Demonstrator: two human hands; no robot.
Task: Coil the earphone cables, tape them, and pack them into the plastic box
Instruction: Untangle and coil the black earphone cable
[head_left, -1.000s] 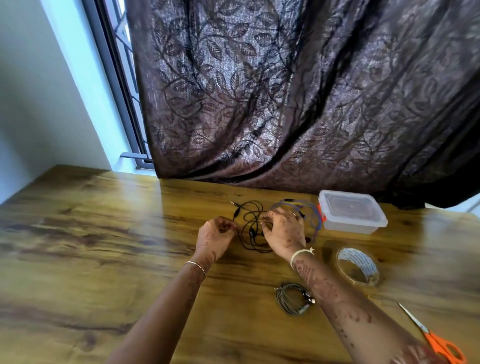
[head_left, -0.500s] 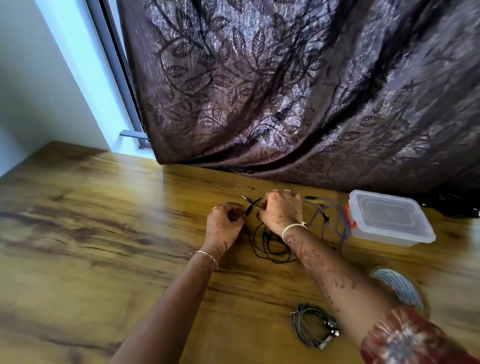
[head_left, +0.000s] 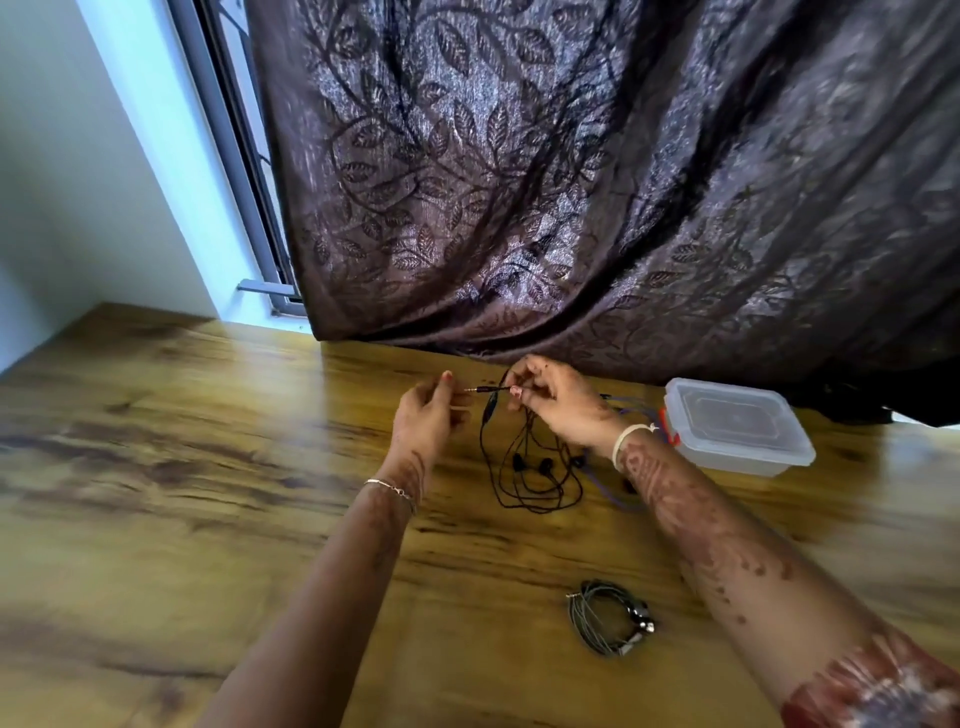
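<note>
Lifted off the table (head_left: 208, 467) since the earlier frame: jack plug (head_left: 480, 389) of the black earphone cable (head_left: 524, 483); long axis horizontal, tip pointing left.
Right hand (head_left: 561, 405) pinches the cable behind the plug; left hand (head_left: 428, 421) curls beside the tip, grip cannot be determined; slack loops lie on the table below; purple cable (head_left: 613, 499) partly hidden behind the right wrist.

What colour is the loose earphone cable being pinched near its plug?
The earphone cable is black, seen best in the head view.

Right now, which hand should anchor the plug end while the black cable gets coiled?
Right, probably: the right hand pinches the black earphone cable just behind its plug; the left hand is beside the tip.
</note>
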